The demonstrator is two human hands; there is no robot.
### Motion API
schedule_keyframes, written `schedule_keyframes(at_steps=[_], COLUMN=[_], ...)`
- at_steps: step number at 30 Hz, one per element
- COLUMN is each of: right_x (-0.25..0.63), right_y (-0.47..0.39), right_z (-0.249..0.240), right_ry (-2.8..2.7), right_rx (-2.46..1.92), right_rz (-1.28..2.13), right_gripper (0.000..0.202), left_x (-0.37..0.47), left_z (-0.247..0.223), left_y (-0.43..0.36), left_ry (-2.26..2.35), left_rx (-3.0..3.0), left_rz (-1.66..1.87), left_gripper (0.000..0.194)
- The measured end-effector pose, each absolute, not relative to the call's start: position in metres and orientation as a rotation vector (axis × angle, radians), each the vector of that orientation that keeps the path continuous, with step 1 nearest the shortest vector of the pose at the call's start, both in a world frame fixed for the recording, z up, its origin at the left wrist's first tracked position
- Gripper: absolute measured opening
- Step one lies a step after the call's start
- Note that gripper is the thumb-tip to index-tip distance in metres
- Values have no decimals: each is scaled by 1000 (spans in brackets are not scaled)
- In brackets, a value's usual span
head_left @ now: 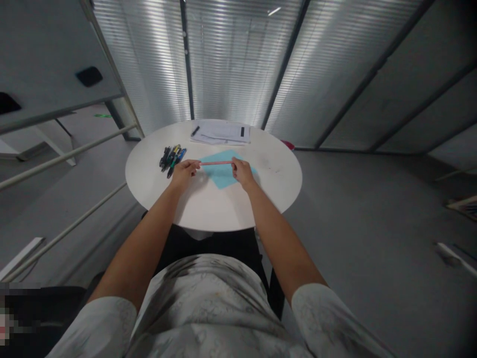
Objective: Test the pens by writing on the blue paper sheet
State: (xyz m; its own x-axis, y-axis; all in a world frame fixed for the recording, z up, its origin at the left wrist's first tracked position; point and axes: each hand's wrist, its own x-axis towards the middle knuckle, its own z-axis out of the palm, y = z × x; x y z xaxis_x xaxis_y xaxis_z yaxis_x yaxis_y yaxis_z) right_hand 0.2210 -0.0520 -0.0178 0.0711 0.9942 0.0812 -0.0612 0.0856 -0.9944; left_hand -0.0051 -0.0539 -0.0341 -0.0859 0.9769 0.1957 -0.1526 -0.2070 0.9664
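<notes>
A thin pink stick (216,163) is stretched level between my two hands, its exact kind too small to make out. My left hand (185,172) pinches its left end, and my right hand (242,171) is closed on the right end. Beneath the stick a light blue sheet of paper (220,178) lies turned at an angle on the round white table (276,191). Part of the sheet is hidden behind my right hand. Just beyond my left hand is a pile of several pens and markers (172,156).
White printed papers (221,132) are stacked at the table's far edge, with dark objects on them. Glass panels with blinds (227,64) rise behind. Pale metal rails (70,149) stand at the left, and a small red object (288,144) shows past the table's right rim.
</notes>
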Motion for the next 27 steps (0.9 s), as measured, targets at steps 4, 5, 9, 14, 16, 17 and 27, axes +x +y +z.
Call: schedule_keyframes(at_steps=[4, 5, 9, 14, 16, 17, 27], right_x=[221, 221, 223, 225, 225, 225, 222], right_y=[-50, -50, -53, -55, -55, -55, -53], right_z=[-20, -21, -21, -20, -19, -19, -20], right_ry=[-1125, -1126, -1174, -1208, -1205, -1202, -1190], right_rx=[-1104, -1098, -1059, -1056, -1068, -1069, -1156], right_rz=[1185, 1194, 1213, 1209, 1215, 1218, 1150], right_gripper=[41, 40, 35, 30, 30, 29, 36], left_x=[-4, -4, -4, -4, -4, -3, -6], left_z=[-31, -31, -31, -33, -32, -32, -32], left_y=[-55, -55, -55, -53, -53, -54, -55], left_ry=[1020, 1016, 991, 980, 972, 969, 915], left_rx=[1131, 1115, 1072, 1061, 1061, 1061, 1064], left_rz=[1497, 1503, 1515, 1520, 1521, 1520, 1492], left_gripper=[24, 23, 23, 22, 21, 20, 17])
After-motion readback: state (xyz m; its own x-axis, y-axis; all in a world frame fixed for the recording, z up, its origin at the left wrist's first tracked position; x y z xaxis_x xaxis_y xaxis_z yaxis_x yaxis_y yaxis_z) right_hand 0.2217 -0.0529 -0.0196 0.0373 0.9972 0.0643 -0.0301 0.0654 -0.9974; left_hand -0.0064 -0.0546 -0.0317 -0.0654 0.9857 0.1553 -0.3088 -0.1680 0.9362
